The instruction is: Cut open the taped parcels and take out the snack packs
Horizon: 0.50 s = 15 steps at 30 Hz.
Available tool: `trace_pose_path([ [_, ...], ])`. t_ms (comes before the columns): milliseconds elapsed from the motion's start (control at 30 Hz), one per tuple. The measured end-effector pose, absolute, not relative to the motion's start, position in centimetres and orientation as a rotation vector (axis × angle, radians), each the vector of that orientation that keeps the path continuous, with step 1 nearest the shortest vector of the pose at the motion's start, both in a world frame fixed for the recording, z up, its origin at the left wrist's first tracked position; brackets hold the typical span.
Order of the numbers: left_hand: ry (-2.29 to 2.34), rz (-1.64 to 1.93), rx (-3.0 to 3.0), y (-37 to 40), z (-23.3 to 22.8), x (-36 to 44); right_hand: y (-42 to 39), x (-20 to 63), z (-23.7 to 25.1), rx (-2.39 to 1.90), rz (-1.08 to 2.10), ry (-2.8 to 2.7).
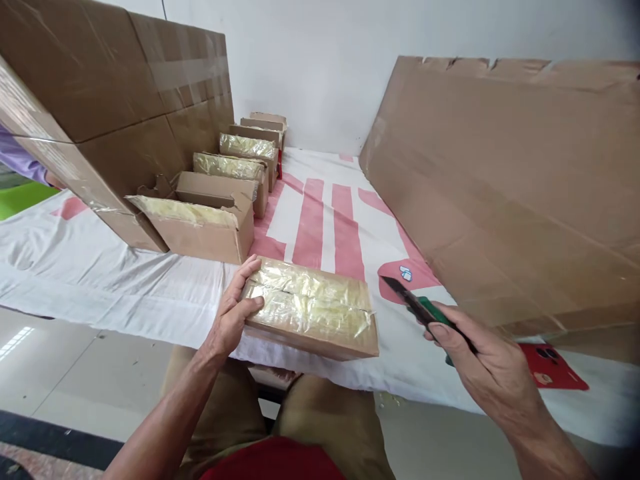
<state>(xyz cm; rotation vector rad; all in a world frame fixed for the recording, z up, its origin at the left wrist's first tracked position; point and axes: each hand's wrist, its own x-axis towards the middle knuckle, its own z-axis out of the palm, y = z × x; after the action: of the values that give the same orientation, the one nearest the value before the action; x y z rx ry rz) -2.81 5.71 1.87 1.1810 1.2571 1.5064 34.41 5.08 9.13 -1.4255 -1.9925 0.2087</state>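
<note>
A small cardboard box [313,337] with clear, yellowish tape over its top lies at the front edge of the table. My left hand [234,313] grips its left end, thumb on top and fingers round the far side. A dark seam runs along the middle of the taped top. In my right hand [480,353] is a green and black utility knife [434,312], fingers wrapped round its handle. The knife's dark blade points up and left, to the right of the box and apart from it.
Several opened cardboard boxes [200,230] stand in a row at the left, beside a tall stack of cartons [120,80]. A large cardboard sheet [515,187] leans at the right. A red phone [555,368] lies near my right wrist. A person's purple sleeve [20,157] shows at far left.
</note>
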Motion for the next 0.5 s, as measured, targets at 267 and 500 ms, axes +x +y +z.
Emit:
trace_pose_path([
  [267,1.224,1.488,1.153,5.8,1.9,-2.8,8.2,22.6,13.4,-0.964,0.004,-2.611],
  [500,1.198,1.449,1.125,5.7,2.5,-2.6,9.2,18.9,12.8,-0.974,-0.286,-2.754],
])
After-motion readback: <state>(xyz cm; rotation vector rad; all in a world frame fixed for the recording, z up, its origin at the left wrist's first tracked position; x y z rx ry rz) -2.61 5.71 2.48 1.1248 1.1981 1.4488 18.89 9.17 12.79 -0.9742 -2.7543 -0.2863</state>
